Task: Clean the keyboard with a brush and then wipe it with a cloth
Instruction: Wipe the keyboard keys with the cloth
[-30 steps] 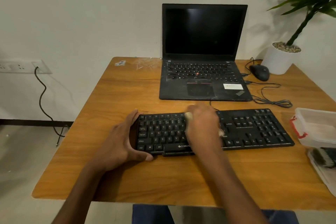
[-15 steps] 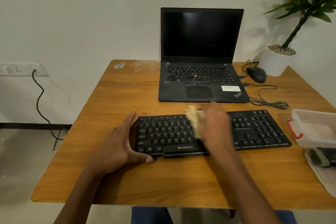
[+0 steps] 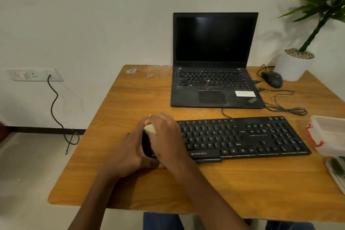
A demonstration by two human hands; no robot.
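A black keyboard (image 3: pixel 242 136) lies across the near middle of the wooden table (image 3: pixel 242 188). My left hand (image 3: pixel 128 153) grips its left end, thumb at the front edge. My right hand (image 3: pixel 164 138) rests flat on the left-most keys, pressing a pale yellow cloth (image 3: pixel 150 129) against them. Only a corner of the cloth shows between my two hands. The brush seems to lie among dark things on the tray (image 3: pixel 336 166) at the right edge, partly cut off.
An open black laptop (image 3: pixel 214 87) stands behind the keyboard. A black mouse (image 3: pixel 272 79) with a coiled cable and a white plant pot (image 3: pixel 295 67) sit at the back right. A clear plastic box (image 3: pixel 330 134) with a red clip stands right of the keyboard.
My right hand has swept the cloth leftward over the keys, from the keyboard's middle to its left end beside my left hand. The left hand kept its hold.
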